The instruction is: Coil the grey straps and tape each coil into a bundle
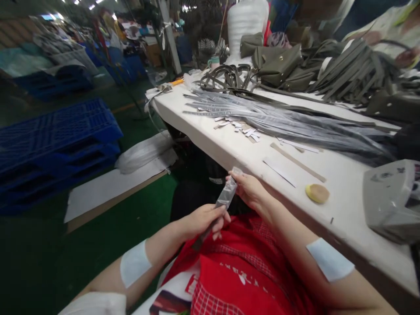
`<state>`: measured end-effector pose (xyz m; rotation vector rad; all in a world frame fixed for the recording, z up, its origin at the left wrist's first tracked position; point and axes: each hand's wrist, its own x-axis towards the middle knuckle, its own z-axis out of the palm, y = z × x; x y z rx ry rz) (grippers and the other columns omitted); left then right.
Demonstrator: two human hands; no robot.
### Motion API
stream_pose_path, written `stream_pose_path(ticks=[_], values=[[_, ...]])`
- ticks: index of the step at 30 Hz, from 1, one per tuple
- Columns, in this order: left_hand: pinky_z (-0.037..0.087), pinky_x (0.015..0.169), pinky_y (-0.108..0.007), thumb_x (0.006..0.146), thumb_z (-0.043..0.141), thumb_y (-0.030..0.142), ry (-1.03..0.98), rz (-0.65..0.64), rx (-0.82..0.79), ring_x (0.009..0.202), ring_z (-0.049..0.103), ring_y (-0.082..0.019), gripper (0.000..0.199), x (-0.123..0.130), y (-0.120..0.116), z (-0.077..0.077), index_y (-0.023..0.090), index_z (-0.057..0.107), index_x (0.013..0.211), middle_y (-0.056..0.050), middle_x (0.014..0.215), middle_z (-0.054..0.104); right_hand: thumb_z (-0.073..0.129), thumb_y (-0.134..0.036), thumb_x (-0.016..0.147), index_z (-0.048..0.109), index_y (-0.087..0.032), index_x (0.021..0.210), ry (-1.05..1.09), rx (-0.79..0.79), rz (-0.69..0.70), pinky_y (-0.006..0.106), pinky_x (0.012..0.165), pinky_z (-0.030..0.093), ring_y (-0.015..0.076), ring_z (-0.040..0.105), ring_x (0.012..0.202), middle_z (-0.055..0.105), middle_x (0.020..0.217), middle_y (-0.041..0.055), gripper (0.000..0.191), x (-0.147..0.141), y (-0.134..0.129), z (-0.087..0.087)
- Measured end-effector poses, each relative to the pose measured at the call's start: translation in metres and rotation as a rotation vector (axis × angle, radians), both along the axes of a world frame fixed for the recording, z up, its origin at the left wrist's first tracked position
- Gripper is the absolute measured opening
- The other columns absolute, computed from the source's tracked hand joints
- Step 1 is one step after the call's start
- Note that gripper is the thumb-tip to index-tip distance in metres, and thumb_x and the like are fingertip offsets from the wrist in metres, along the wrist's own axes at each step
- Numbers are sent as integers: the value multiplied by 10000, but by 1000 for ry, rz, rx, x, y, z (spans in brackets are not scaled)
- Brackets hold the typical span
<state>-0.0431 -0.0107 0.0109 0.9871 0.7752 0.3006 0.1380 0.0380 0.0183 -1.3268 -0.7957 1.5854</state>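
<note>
Over my lap I hold a dark strap partly covered by a clear plastic sleeve. The fingers of my left hand are wrapped round the strap at the sleeve's lower end. Up at the other end, my right hand pinches the plastic near the table edge. Between the two hands the sleeve runs at a slant. On the white table beside me lies a long bundle of plastic-covered straps, with small paper scraps in front of it.
A yellow-rimmed round pad and a thin grey strip lie on the table. A white machine-like box stands at right. Olive bags and loose straps are piled behind. Blue pallets stand on the floor at left.
</note>
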Motion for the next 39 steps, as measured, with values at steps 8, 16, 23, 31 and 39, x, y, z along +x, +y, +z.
stream_pose_path(ticks=[8,16,23,31,39], values=[[438,418,-228,809,565,644,66,-381,-183,333,405,-74,510,-3,11,-14,143,653,791,68,449,448,549,-432,869,680,-187,920,-473,357,373,320,838,453,205,595,929,686,979,72,283,16,-55,-35],[428,453,-250,777,594,662,77,-560,-240,446,520,-124,490,-10,28,-10,180,666,829,-5,567,607,466,-626,858,477,-171,517,-607,216,480,235,472,239,95,309,506,335,498,-41,569,34,-69,-56],[341,447,-213,870,562,535,76,-445,-57,445,417,-80,423,-31,36,-6,166,534,665,43,519,469,470,-666,834,405,-187,500,-672,195,377,244,462,208,99,271,514,266,522,-33,587,45,-61,-63],[339,435,-194,842,595,557,112,-385,-134,422,427,-70,383,-32,37,-11,175,564,821,49,557,521,470,-662,838,369,-195,500,-672,222,368,245,456,203,98,260,511,266,521,-33,585,47,-60,-66],[171,331,-168,862,625,420,-99,-260,-394,329,229,-40,331,-20,36,1,97,682,905,92,436,325,487,-543,871,601,-161,714,-617,359,538,230,557,352,140,477,628,535,648,-14,429,52,-50,-56]])
